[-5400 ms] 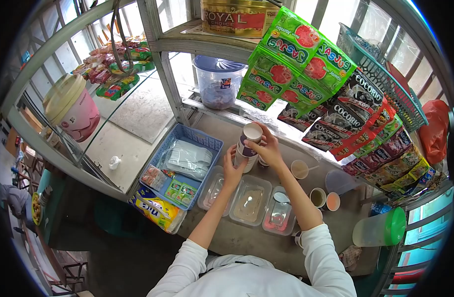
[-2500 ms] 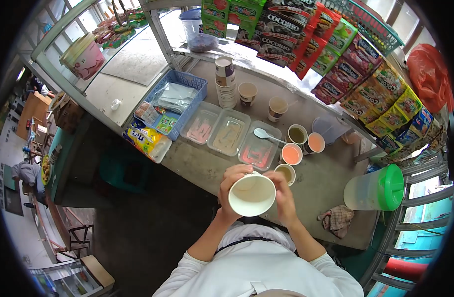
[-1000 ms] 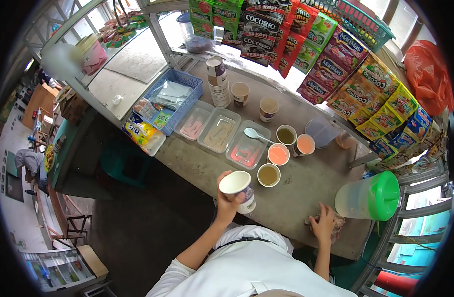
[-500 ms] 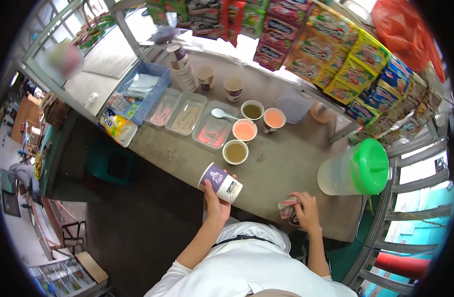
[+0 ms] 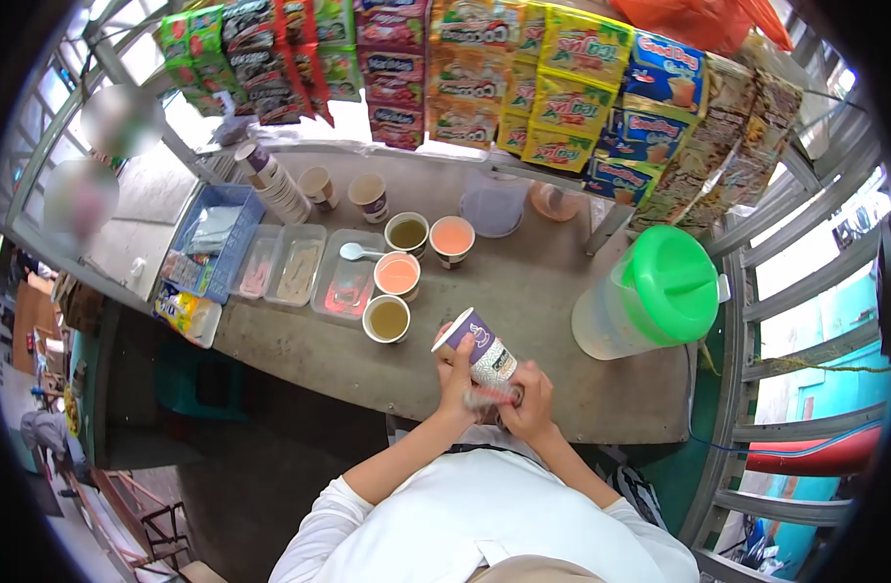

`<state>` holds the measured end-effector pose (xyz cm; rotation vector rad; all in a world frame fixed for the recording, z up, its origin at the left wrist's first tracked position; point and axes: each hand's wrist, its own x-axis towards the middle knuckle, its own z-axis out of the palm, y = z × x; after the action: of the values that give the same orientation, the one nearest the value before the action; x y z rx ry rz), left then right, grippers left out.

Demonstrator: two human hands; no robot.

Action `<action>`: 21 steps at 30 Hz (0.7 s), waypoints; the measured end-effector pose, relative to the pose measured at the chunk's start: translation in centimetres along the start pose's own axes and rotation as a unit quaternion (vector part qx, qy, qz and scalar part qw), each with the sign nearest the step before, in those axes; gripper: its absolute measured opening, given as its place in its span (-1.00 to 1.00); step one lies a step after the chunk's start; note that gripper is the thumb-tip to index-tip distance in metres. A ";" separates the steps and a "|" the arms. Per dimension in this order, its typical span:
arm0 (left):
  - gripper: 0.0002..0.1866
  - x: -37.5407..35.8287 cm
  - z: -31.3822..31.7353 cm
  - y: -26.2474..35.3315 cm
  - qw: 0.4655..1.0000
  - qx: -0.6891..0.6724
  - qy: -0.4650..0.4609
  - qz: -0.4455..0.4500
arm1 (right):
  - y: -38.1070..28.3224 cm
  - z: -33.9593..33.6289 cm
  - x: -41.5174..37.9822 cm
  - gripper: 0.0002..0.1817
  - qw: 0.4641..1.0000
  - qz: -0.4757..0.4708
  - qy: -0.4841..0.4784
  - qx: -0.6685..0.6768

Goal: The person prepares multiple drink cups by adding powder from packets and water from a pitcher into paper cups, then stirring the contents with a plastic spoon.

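Right above the near edge of the counter [image 5: 613, 394], a purple-and-white paper cup [image 5: 480, 350] is held tilted in the left hand [image 5: 454, 386], whose fingers are wrapped around its side. Just under the cup's lower end, the right hand [image 5: 529, 406] grips a bunched cloth [image 5: 492, 396], blurred and close against the left hand. Beyond the cup, on the counter, stand four filled cups: a brownish one [image 5: 386, 319] nearest, a coral one [image 5: 397, 275] just behind it, then an olive-green one [image 5: 407, 233] and a second coral one [image 5: 452, 238]. To their left sit three clear containers [image 5: 296, 274] side by side, with a white spoon [image 5: 359, 253] lying over the one nearest the cups. Farther left are a blue basket [image 5: 215, 236] and a yellow packet [image 5: 181, 313]. Behind the containers a stack of cups [image 5: 280, 191] leans, near two separate cups [image 5: 343, 194]. On the right stands a pitcher [image 5: 609, 314] with a green lid [image 5: 673, 286], while strips of sachets [image 5: 472, 83] hang overhead along the back.
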<state>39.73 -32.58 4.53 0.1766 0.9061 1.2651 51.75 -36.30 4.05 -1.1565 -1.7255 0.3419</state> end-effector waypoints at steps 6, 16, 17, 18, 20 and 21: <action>-0.46 1.3 1.9 -0.3 0.999 0.025 -0.002 0.029 | 1.4 -0.2 3.3 -0.76 0.983 0.143 0.113 0.019; -0.35 2.3 2.7 0.7 0.997 0.032 -0.065 -0.030 | -0.8 -0.2 3.5 -0.85 0.983 0.120 0.120 0.071; -0.35 2.4 2.6 0.5 0.996 0.021 -0.077 -0.041 | -0.8 -0.1 3.5 -0.85 0.973 0.153 0.136 0.106; -0.34 2.4 2.7 0.6 0.995 0.010 -0.088 -0.051 | -0.7 0.1 3.5 -0.86 0.961 0.183 0.152 0.141; -0.32 2.1 3.2 1.1 0.992 -0.009 -0.110 -0.068 | -0.6 0.2 3.8 -0.87 0.936 0.230 0.176 0.202; -0.31 1.2 4.2 2.2 0.989 -0.017 -0.122 -0.077 | -0.5 0.2 4.0 -0.87 0.923 0.248 0.186 0.226</action>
<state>40.98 -29.29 7.94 0.2243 0.6746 1.0883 51.08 -33.24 6.54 -1.2012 -0.9380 0.7346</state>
